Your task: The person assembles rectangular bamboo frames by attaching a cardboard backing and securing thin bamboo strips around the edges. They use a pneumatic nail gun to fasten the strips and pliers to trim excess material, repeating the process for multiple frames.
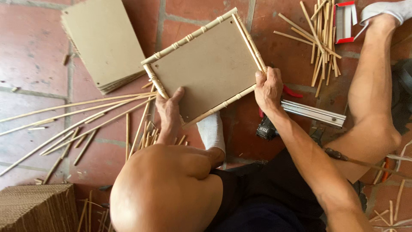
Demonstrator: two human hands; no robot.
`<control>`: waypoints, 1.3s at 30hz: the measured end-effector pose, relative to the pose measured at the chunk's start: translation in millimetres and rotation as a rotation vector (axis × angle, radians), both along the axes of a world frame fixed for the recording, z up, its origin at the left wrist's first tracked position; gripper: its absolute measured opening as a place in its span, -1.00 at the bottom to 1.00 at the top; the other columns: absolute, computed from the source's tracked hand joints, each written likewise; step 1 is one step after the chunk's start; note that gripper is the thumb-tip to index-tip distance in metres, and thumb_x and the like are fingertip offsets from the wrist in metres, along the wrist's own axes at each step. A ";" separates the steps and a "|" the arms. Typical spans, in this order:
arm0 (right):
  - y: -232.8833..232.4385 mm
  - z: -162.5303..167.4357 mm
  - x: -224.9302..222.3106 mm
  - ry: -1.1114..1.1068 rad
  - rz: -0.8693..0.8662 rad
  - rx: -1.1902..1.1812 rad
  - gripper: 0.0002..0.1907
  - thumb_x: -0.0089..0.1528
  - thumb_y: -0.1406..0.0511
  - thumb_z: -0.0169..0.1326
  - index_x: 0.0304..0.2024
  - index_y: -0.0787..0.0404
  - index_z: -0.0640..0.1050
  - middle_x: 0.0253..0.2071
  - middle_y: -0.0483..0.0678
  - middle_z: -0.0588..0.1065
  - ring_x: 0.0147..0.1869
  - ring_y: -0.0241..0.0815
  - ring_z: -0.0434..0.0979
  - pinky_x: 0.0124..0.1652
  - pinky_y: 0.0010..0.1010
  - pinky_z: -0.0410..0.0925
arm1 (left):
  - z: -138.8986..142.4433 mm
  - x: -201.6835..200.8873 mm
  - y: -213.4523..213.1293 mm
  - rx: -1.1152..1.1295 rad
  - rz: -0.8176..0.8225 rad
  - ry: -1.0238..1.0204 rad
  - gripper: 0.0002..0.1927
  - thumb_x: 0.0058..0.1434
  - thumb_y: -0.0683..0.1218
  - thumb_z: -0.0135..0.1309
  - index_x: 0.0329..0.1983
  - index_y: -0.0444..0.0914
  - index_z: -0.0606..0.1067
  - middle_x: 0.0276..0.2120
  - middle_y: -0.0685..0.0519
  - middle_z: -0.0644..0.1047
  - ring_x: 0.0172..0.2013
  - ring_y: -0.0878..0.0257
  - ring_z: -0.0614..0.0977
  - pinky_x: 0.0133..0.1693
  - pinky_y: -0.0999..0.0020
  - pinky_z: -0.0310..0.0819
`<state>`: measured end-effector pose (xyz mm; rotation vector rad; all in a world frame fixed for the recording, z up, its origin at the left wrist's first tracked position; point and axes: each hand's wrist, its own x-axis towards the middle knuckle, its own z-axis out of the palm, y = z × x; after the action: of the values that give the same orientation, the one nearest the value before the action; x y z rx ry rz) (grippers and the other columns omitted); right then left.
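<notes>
I hold a rectangular brown board (pixel 210 68) edged with a frame of thin bamboo sticks (pixel 189 38), tilted above the red tile floor. My left hand (pixel 168 112) grips its near left corner, thumb on the board's face. My right hand (pixel 268 88) grips the near right corner, fingers wrapped over the bamboo edge. My bare knee (pixel 171 189) is below the board, and a foot in a white sock (pixel 211 131) sits under it.
A stack of plain brown boards (pixel 103 43) lies at the far left. Long bamboo sticks (pixel 73 118) are strewn on the left, short cut sticks (pixel 322 38) at the far right beside a red and white box (pixel 344 21). A staple gun (pixel 300 114) lies under my right forearm. Corrugated sheets (pixel 36 208) are stacked at the near left.
</notes>
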<state>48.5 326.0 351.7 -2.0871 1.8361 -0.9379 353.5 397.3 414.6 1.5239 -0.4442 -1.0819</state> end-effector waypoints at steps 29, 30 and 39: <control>-102.2 6.6 -81.7 -0.505 0.385 0.987 -0.16 0.10 -0.22 0.09 0.12 0.31 0.54 0.14 0.18 0.53 0.34 0.08 0.43 0.28 -0.01 0.25 | -9.7 -10.3 -5.5 0.044 -0.113 0.008 -0.48 0.19 -0.14 0.23 0.19 -0.38 0.39 -0.07 -0.11 0.60 -0.12 0.13 0.65 -0.05 0.23 0.60; -108.9 2.5 -79.0 -0.512 0.455 0.971 -0.20 0.12 -0.19 0.13 0.12 0.30 0.53 0.11 0.15 0.54 0.29 0.03 0.45 0.24 -0.08 0.27 | -10.5 -10.7 -6.6 0.028 -0.129 0.010 -0.47 0.19 -0.14 0.22 0.20 -0.37 0.38 -0.06 -0.10 0.60 -0.11 0.15 0.65 -0.04 0.25 0.60; -92.5 25.2 -64.7 -0.167 0.343 0.845 -0.52 0.37 0.03 0.05 -0.33 0.34 0.57 -0.57 -0.07 0.39 -0.47 -0.26 0.28 -0.42 -0.31 0.22 | -9.1 -13.3 -11.3 0.068 -0.084 0.015 -0.57 0.21 -0.17 0.21 0.14 -0.36 0.44 -0.10 -0.06 0.61 -0.16 0.18 0.64 -0.08 0.29 0.58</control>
<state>-16.3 233.5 376.9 -1.6274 1.3663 -0.1720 340.2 386.0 405.5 1.5667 -0.4688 -1.1837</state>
